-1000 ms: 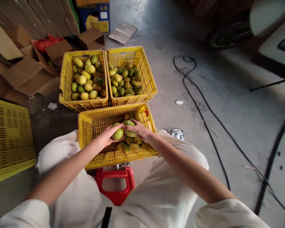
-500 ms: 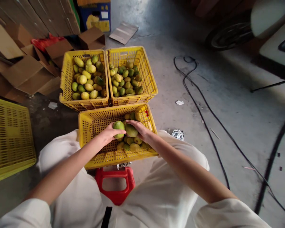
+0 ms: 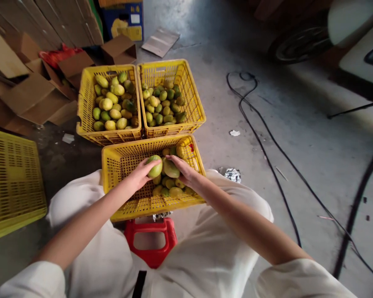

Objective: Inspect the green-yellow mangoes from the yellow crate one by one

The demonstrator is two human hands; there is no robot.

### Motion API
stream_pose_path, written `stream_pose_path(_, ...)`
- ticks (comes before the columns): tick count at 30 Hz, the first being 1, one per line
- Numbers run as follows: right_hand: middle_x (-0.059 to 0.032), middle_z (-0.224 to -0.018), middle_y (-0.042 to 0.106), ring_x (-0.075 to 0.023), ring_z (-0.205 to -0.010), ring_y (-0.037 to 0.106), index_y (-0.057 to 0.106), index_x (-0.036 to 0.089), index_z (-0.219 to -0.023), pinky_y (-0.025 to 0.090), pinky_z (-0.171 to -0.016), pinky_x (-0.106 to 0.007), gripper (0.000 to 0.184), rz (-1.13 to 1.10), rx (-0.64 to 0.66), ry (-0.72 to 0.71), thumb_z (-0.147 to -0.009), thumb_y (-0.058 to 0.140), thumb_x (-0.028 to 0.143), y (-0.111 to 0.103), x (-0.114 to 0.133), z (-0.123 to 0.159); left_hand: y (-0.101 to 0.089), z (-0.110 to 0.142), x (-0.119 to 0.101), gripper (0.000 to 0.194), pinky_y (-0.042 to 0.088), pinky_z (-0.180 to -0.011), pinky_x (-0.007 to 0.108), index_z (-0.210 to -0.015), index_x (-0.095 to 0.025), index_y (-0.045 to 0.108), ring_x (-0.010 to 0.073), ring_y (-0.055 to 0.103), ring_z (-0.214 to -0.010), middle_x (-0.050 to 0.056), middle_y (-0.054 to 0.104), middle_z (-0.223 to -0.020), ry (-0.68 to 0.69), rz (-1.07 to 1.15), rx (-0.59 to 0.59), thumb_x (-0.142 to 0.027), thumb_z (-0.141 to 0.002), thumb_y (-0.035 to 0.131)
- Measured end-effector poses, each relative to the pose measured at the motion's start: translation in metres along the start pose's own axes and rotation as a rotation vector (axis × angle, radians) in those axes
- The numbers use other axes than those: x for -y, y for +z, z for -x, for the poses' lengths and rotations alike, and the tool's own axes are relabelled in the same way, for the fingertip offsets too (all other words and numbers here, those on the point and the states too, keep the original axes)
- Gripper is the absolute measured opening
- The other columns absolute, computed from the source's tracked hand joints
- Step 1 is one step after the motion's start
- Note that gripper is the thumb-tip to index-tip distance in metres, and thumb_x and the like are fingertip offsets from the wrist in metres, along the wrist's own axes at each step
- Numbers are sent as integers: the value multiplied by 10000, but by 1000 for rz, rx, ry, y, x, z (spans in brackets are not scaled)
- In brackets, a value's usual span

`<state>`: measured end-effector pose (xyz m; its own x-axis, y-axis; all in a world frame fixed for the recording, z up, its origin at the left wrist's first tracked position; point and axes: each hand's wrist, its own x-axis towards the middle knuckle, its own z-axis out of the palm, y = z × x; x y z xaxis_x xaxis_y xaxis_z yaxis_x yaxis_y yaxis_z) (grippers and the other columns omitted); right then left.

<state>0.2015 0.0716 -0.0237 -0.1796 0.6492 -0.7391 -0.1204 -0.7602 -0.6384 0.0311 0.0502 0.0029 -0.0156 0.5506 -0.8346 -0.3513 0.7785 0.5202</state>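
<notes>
Two large oval green fruits are held side by side above a yellow plastic crate (image 3: 124,165) between my knees. My left hand (image 3: 140,173) is closed around the left green fruit (image 3: 156,169), one digit lying across its upper side. My right hand (image 3: 182,169) grips the other green fruit (image 3: 171,169) from the right, fingers over its top. The two fruits nearly touch; I cannot tell whether they do. Beneath them, smaller yellow-green fruits (image 3: 175,191) lie in the right half of the crate, partly hidden by my hands.
Two more yellow crates, a left one (image 3: 84,101) and a right one (image 3: 195,97), hold many fruits just beyond. Cardboard boxes (image 3: 34,97) pile up at left, above another yellow crate (image 3: 14,178). A red plastic frame (image 3: 153,256) sits between my legs. Black cables (image 3: 269,136) cross the floor.
My left hand has shifted its hold: the digit that lay across the fruit's lower front now lies over its upper side. My right hand keeps its grip with little movement.
</notes>
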Motion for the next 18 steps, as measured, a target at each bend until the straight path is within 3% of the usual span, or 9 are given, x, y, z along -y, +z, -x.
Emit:
stream_pose_path(4,-65,-898,836,-245,-894,811,744,258,-1000,659,-756,-294,222,-44,-2,86,-995,791,475,0,0,-2,-1,-1,0,220,608,-749,277,-1043,-184,727,235,809,-997,96,838,-1061,-5,-34,-31,-188,-915,906)
stream_pose_path(9,-69,-821,803,-209,-764,764,708,219,-907,621,-669,-271,288,-89,-16,178,-1103,671,426,2,-2,-1,-7,-2,0,506,624,-761,323,-1038,-179,691,246,798,-903,90,826,-1002,-41,-109,-29,-194,-712,1077)
stream_pose_path(13,-58,-813,786,-204,-726,737,711,227,-903,596,-636,-265,290,-68,-5,171,-1075,733,459,3,-1,1,-8,-1,1,592,645,-809,354,-1059,-200,677,266,790,-978,93,815,-1052,-71,-158,-22,-251,-662,1113)
stream_pose_path(18,-34,-844,784,-181,-733,717,716,248,-904,604,-682,-242,183,-83,26,134,-1014,787,375,6,1,6,-4,-1,3,609,653,-786,362,-1057,-228,627,255,777,-936,46,794,-992,-85,-145,-53,-180,-677,1100)
